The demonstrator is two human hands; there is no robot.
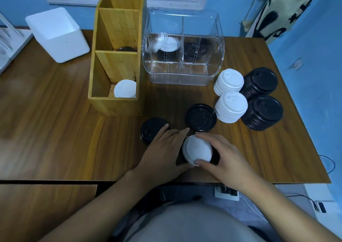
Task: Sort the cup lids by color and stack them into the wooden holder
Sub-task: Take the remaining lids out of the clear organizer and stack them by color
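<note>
Hands together at the table's (pixel 55 130) near edge: right hand (pixel 224 155) pinches a white lid (pixel 197 150) over a black lid (pixel 179 159) gripped by left hand (pixel 164 150). Wooden holder (pixel 114 104) stands far left, holding 1 pale lid (pixel 125 89).

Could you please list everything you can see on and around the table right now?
wooden holder: one, tan, three compartments, rear left of table
boxed white lid: one, nearest holder compartment
boxed black lid: one, middle compartment
clear organizer: one, right of holder, white and black lids inside
white box: one, far left
white lid stacks: two, right side
black lid stacks: two, right of those
loose black lids: two, centre
held white lid: one, over underlying black lid
table: brown wood
right hand: fingers pinch held white lid
left hand: beside it, grip unclear
</note>
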